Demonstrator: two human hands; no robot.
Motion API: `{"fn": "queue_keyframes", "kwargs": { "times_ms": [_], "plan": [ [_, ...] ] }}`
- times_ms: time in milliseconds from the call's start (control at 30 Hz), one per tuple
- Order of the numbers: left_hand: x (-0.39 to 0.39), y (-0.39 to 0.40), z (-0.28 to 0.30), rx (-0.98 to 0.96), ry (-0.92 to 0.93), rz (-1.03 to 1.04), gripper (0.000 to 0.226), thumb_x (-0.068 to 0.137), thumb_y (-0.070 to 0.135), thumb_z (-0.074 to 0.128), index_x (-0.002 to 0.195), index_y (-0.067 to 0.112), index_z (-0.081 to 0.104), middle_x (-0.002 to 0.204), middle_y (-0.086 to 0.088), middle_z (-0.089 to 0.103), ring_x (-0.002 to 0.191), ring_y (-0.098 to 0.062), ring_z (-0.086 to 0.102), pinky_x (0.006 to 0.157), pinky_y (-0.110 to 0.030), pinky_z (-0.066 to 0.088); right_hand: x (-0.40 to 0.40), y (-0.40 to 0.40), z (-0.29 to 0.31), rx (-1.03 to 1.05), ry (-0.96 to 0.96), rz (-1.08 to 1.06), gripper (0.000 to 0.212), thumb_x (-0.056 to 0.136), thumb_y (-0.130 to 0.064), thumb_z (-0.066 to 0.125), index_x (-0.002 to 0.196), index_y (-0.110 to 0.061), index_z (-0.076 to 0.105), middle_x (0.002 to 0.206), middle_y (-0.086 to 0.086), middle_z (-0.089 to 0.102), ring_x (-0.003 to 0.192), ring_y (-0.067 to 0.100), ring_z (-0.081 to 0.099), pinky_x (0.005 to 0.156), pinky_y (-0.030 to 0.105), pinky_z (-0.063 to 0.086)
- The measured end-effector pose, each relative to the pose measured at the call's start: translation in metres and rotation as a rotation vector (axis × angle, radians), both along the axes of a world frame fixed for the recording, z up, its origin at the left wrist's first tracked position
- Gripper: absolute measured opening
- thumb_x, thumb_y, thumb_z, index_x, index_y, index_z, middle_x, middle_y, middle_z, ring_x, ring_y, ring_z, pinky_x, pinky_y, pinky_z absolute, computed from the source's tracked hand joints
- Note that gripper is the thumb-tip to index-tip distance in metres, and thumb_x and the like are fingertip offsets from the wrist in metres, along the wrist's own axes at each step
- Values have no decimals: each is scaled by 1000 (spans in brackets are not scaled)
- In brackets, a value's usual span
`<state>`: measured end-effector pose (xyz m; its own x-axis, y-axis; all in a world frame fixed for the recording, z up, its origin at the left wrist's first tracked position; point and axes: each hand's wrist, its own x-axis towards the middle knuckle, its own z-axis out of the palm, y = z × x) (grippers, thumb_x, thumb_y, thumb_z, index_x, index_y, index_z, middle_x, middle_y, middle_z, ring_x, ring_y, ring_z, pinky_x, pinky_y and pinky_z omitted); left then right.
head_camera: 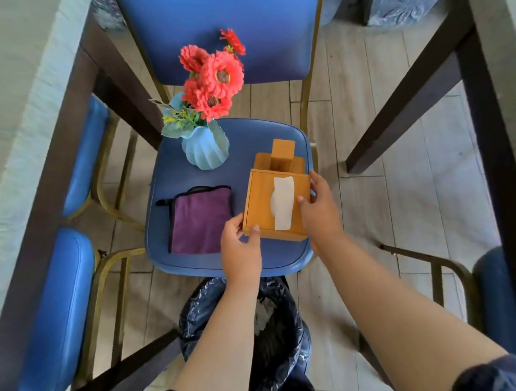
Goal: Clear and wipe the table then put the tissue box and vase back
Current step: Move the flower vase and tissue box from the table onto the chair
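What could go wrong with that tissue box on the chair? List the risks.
1. The tissue box sits near the right edge of the chair seat; a slip by the left hand or right hand could drop it.
2. The tissue sticking out could snag on the right thumb.
3. Swinging the box left could knock the vase.

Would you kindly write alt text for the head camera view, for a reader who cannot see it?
Both hands, left and right, grip a wooden tissue box on a blue padded chair seat. A folded purple cloth and a ribbed pale blue vase of red flowers share the seat; a black-lined bin stands below.
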<state>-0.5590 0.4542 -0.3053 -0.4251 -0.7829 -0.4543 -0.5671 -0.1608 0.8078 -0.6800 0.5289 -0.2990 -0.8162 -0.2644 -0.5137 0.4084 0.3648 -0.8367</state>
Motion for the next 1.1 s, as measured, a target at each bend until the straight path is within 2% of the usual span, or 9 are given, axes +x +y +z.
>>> {"fn": "queue_keyframes", "kwargs": {
  "times_ms": [167,367,433,533,600,800,900,967,1100],
  "plan": [
    [-1,4,-2,45,37,16,24,90,21,63,111,24,51,119,5,61,111,-8,56,96,-30,44,-12,-4,3,41,5,109,55,101,-7,40,148,-32,28,146,-4,40,114,8,41,90,28,40],
    [6,-5,-4,-29,-1,-97,26,93,28,59,117,18,56,122,3,58,110,-9,56,90,-24,43,6,-1,2,187,126,64,55,99,-13,45,148,-31,29,145,-2,40,131,16,41,103,34,40],
    [17,-17,-1,-110,-50,-100,21,95,28,55,113,20,63,118,4,58,107,-9,56,86,-21,41,34,5,7,290,232,-86,46,96,-10,50,139,-25,43,136,-1,43,124,16,44,98,29,40],
    [42,-42,-1,-284,-124,-65,18,94,15,57,106,20,70,110,5,61,102,-12,58,79,-17,39,91,7,12,263,272,-152,28,92,-5,51,104,-30,54,107,-2,51,94,13,53,80,28,43],
    [61,-58,-11,-412,-197,-204,24,89,6,60,105,20,71,112,5,62,105,-15,56,82,-17,38,123,3,5,219,251,-44,31,91,-3,49,92,-34,53,96,-3,51,82,8,52,73,26,41],
    [88,-86,-52,-558,-182,-716,45,76,10,76,119,19,66,135,4,54,127,-19,44,105,-25,32,149,-22,-25,190,204,126,26,96,-4,46,105,-24,60,103,-9,52,88,5,52,72,19,38],
    [84,-91,-64,-707,-166,-668,22,75,9,76,95,18,74,120,5,65,108,-22,56,85,-32,52,147,-32,-36,185,226,117,29,95,-2,45,105,-24,60,105,-9,52,89,3,52,69,13,37],
    [77,-94,-62,-752,-160,-621,12,79,7,70,86,17,74,110,5,69,96,-23,59,72,-33,54,147,-36,-39,186,226,103,29,95,-3,45,104,-25,60,106,-9,53,88,1,52,69,14,37],
    [75,-100,-41,-512,-190,-548,17,95,18,51,106,21,63,107,6,65,98,-19,54,73,-34,47,155,-42,-29,174,194,88,37,93,2,42,109,-27,58,109,-5,55,95,4,54,79,21,47]
  ]
}}
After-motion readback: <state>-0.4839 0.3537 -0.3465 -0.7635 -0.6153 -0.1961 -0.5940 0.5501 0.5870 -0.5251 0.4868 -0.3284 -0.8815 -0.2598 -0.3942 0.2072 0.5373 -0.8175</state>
